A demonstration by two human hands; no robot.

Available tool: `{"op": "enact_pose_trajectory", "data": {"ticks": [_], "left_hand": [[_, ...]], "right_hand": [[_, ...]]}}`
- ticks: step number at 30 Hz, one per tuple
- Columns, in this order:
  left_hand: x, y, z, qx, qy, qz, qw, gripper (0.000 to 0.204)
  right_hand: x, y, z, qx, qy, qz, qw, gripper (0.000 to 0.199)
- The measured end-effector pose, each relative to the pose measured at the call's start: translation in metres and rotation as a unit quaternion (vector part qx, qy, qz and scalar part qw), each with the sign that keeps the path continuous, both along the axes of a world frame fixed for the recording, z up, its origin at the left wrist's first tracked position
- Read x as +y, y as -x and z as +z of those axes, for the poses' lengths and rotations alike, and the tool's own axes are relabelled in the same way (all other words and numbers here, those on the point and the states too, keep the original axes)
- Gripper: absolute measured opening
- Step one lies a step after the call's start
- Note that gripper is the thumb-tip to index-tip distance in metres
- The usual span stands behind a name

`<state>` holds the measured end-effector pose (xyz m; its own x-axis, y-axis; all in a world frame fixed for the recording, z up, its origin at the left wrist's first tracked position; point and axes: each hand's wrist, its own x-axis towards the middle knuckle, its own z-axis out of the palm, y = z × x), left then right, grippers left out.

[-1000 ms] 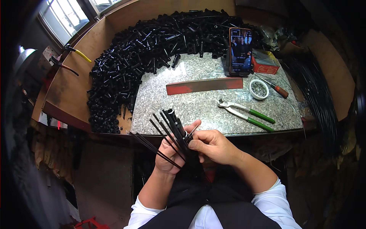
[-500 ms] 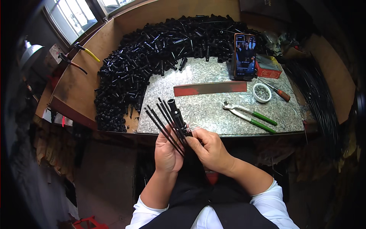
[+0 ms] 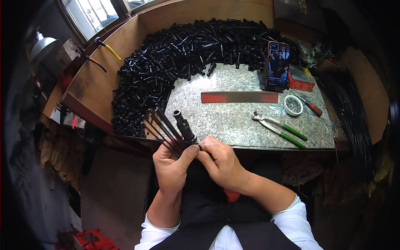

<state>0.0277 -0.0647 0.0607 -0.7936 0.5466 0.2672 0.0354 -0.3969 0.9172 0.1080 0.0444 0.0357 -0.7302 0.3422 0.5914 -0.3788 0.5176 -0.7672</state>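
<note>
Gripping slim black rods (image 3: 168,123), glossy tube (image 3: 186,129), shiny strands (image 3: 209,144), speckled slab (image 3: 233,117) beyond

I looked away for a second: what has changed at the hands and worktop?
The left hand has brought its thumb across to the near side of the black tubes, close to the right hand. Both hands sit farther left against the worktop. The whole view shifted too. Nothing was visibly let go; the right hand still pinches thin pale wires. The pincers, white bowl and phone stayed put.
</note>
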Motion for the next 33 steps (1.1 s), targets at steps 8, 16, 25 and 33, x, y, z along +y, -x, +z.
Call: {"op": "enact_pose_trajectory", "data": {"ticks": [8, 16, 25, 33], "left_hand": [[-0.006, 0.008, -0.012, 0.004, -0.025, 0.0, 1.0, 0.024], [-0.007, 0.019, -0.014, 0.053, -0.039, -0.1, 0.993, 0.028], [-0.008, 0.046, -0.018, 0.147, -0.008, -0.232, 0.962, 0.041], [0.008, 0.002, -0.024, -0.008, -0.038, -0.082, 0.996, 0.041]], "right_hand": [[-0.003, -0.006, 0.002, -0.021, 0.051, 0.024, 0.998, 0.015], [0.014, -0.011, 0.013, -0.181, 0.253, 0.153, 0.938, 0.023], [0.024, -0.008, -0.004, -0.164, 0.371, 0.267, 0.874, 0.024], [0.018, 0.0, -0.01, -0.167, 0.286, 0.13, 0.935, 0.018]]}}
